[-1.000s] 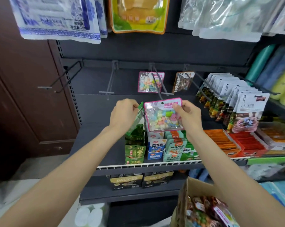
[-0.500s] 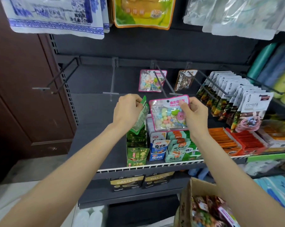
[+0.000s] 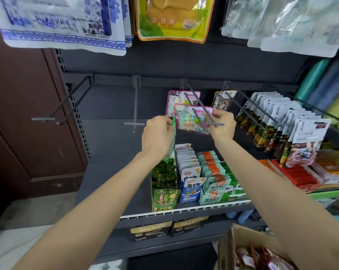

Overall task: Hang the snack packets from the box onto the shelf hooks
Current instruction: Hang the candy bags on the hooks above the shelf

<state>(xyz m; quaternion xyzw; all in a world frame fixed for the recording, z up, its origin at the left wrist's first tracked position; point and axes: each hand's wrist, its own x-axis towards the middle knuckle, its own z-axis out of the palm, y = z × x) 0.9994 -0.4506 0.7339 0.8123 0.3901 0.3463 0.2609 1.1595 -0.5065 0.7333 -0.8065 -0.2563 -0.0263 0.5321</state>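
Note:
My right hand point(image 3: 222, 124) pinches the top right corner of a pink-edged candy packet point(image 3: 186, 119) and holds it on the front part of a grey shelf hook point(image 3: 204, 114). A matching candy packet point(image 3: 175, 102) hangs further back on the same hook. My left hand point(image 3: 157, 134) grips a green snack packet point(image 3: 172, 139), held edge-on just left of the candy packet. The cardboard box point(image 3: 242, 240) with more packets sits at the bottom right, under my right forearm.
Two bare hooks point(image 3: 134, 106) point(image 3: 67, 106) stick out to the left. A brown packet point(image 3: 223, 100) hangs on the hook to the right, then a full row of grey packets point(image 3: 293, 121). Boxed snacks point(image 3: 192, 176) stand on the shelf below my hands. Large bags point(image 3: 67, 22) hang overhead.
My right hand raised the candy packet up and back, and the hook now passes through it. My left hand rose slightly with the green packet. The camera moved closer to the shelf.

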